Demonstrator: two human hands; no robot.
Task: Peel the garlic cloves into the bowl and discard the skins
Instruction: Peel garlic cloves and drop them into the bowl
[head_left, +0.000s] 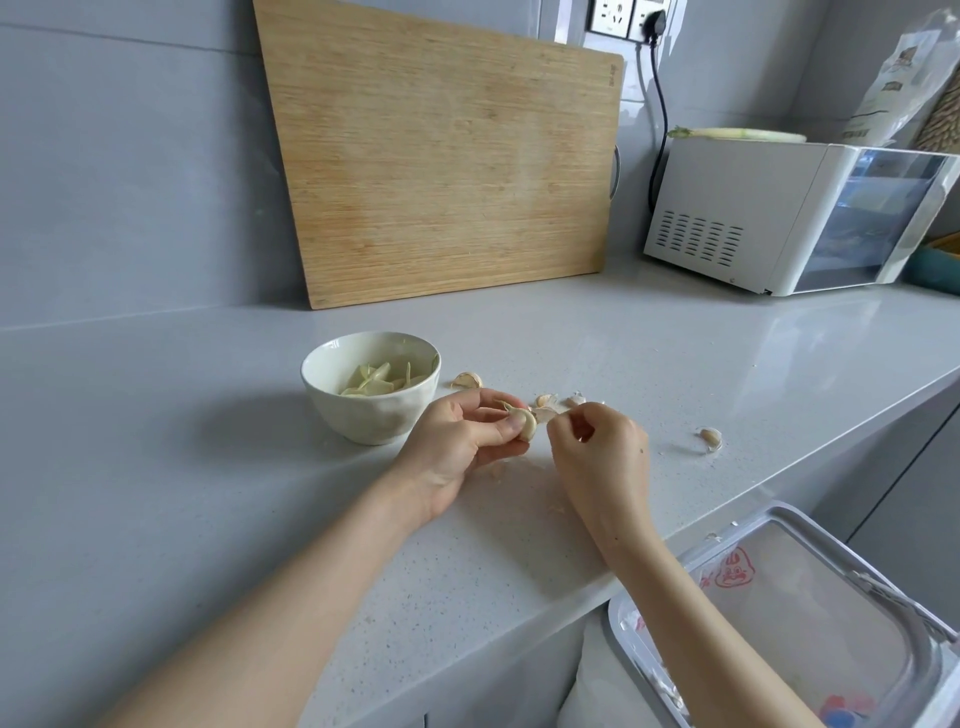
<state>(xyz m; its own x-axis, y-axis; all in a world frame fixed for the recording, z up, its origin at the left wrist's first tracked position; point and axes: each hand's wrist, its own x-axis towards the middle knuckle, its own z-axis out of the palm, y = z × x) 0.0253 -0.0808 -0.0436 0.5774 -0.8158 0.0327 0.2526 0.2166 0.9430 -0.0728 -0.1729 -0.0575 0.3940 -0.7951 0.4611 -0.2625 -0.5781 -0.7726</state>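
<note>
One garlic clove (524, 422) is held between two hands above the counter (208, 467).
One bin (636, 660) is seen nearest, below the counter edge. The clove is gripped by the left hand (457, 441); its skin (545, 414) is pinched by the right hand (597, 447). Beyond, peeled cloves are held in one bowl (363, 415), four loose garlic pieces (710, 438) are scattered nearby, and one cutting board (441, 171) is leaned behind.

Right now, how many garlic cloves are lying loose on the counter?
4 cloves: one beside the bowl, two just beyond the right hand, one alone further right. The hand may hide others.
</note>
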